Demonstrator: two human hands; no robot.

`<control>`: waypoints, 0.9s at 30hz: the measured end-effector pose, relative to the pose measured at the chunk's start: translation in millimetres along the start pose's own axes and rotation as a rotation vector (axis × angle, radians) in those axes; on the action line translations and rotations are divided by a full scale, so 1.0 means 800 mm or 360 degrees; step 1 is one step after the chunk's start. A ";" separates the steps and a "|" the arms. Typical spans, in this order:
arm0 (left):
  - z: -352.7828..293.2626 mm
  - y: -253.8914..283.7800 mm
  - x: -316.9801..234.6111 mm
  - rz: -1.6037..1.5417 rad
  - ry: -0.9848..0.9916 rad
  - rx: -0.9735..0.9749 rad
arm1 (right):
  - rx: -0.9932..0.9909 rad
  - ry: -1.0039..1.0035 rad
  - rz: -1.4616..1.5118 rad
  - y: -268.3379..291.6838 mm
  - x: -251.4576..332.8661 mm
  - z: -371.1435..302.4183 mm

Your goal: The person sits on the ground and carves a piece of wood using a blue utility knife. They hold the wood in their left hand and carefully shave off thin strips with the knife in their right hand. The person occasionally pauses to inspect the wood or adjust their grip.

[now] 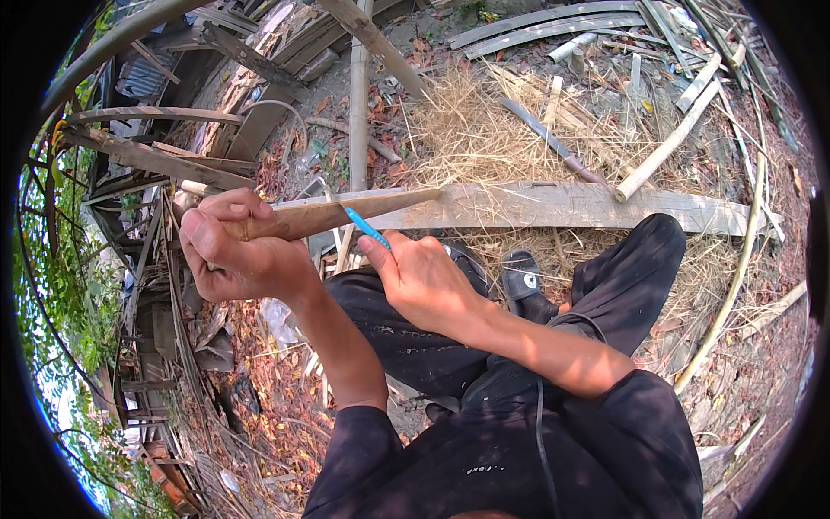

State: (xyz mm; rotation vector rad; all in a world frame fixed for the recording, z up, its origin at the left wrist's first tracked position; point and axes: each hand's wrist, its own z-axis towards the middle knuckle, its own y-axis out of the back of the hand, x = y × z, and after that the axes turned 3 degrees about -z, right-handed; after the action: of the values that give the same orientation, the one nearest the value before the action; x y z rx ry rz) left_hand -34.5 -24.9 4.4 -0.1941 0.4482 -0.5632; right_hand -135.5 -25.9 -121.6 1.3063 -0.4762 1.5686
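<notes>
My left hand (246,251) is closed around the thick end of a tapered brown piece of wood (320,218), whose narrow end points right. In my right hand (428,281) is a slim light-blue pen (366,227), pinched between thumb and fingers. The pen's upper end meets the near edge of the wood, though I cannot make out whether it presses on it. Behind the narrow end lies a long weathered plank (545,203), running left to right beyond my legs.
A machete (553,138) with a dark handle rests on cut straw (475,130) past the plank. Bamboo poles (670,134) lie at the right. Stacked old timber (156,160) crowds the left, and bent slats (553,26) lie at the far side. My sandalled foot (525,285) is near the plank.
</notes>
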 end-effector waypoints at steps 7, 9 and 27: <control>0.008 0.005 0.015 -0.0111 0.0027 0.0005 | 0.0474 -0.0280 -0.0481 -0.021 -0.174 -0.021; 0.018 0.007 0.018 -0.0027 0.0081 -0.0086 | 0.0462 -0.0302 -0.0352 -0.007 -0.125 -0.013; 0.012 0.021 0.009 0.0234 0.0003 -0.0275 | 0.0356 -0.0502 -0.0220 -0.055 -0.108 0.006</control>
State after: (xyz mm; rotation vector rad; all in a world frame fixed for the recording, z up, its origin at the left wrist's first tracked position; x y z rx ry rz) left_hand -16.5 -14.3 5.0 -0.3233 0.5088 -0.3808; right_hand -102.7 -48.8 -210.0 1.7344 -0.4017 1.3346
